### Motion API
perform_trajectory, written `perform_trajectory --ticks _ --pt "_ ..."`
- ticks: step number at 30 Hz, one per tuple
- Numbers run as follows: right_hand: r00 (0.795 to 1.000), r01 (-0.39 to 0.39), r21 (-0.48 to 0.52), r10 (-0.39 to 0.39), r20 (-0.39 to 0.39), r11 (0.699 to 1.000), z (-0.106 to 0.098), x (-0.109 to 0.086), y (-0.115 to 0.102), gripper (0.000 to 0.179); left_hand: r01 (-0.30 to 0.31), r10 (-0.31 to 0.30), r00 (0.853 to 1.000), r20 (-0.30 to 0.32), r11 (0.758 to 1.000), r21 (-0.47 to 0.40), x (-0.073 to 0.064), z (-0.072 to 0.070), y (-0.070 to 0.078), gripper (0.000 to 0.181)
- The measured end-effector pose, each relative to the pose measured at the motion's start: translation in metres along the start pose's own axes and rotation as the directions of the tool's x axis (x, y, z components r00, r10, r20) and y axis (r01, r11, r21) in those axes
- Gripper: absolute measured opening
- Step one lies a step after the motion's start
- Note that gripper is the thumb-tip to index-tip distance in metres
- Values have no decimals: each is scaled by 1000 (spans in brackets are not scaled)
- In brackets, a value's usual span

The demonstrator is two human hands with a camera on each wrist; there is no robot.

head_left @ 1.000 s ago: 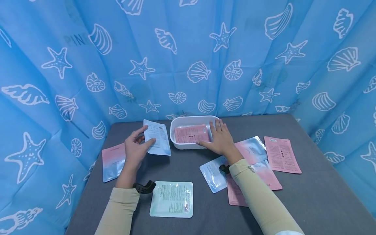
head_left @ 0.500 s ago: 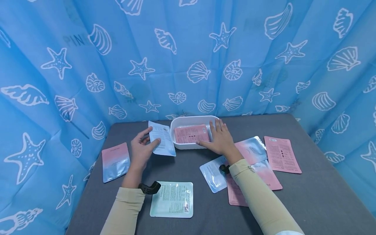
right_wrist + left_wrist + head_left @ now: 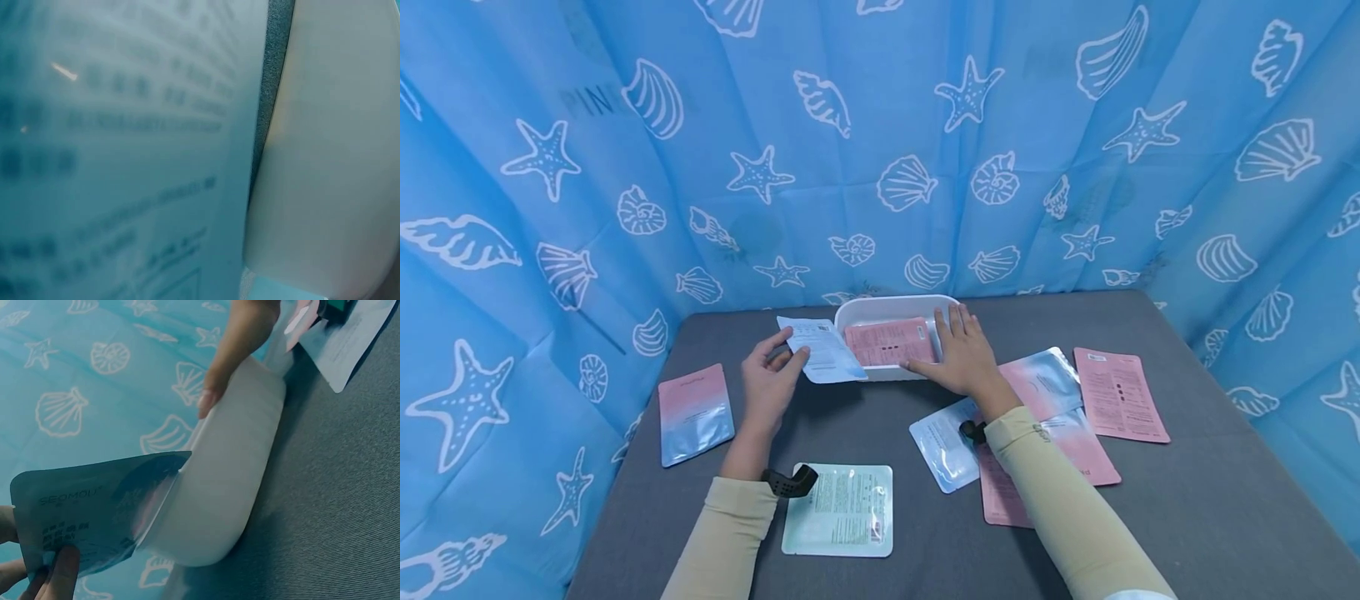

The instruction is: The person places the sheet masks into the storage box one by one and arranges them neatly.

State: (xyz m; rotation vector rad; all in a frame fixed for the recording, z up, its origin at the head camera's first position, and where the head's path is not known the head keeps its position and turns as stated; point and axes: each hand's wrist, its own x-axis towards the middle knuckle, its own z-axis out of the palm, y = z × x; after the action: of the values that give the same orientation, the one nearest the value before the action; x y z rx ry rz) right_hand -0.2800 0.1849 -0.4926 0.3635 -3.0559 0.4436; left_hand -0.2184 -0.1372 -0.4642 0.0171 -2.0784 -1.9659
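Observation:
My left hand (image 3: 769, 379) pinches a light blue sheet mask packet (image 3: 823, 354) by its left edge, thumb in front. The packet is tilted, and its right corner overlaps the front left rim of a white plastic tub (image 3: 898, 374). In the left wrist view the packet (image 3: 94, 506) reaches the tub's rim with its far end. A pink packet (image 3: 887, 342) lies inside the tub, printed side up. My right hand (image 3: 958, 358) rests with spread, straight fingers on the tub's right end, thumb at the front rim.
A pink-blue packet (image 3: 696, 412) lies at left, and a green packet (image 3: 838, 510) at front centre. Several pink and blue packets (image 3: 1093, 454) overlap under the right forearm. Another pink packet (image 3: 1120, 396) lies far right. A blue shell-print curtain (image 3: 880, 242) hangs behind the table.
My left hand has moved right with the light blue packet, which now tips flatter and overlaps the tub's left rim. My right hand and the tub have stayed put.

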Motion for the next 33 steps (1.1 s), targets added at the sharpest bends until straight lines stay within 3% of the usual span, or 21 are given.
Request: perform_trajectory --ticks 9,22,33 --pt "1000 2 7 -2 15 1000 1 1 1 120 50 -50 999 5 999 9 -2 5 -3 46" --pt "1000 5 -27 -6 -6 1000 0 0 1 121 94 -92 994 -55 995 46 -4 11 -7 45" --pt "1000 -10 -16 10 8 1000 2 1 1 121 93 -94 989 -111 995 -19 -5 19 -4 51"
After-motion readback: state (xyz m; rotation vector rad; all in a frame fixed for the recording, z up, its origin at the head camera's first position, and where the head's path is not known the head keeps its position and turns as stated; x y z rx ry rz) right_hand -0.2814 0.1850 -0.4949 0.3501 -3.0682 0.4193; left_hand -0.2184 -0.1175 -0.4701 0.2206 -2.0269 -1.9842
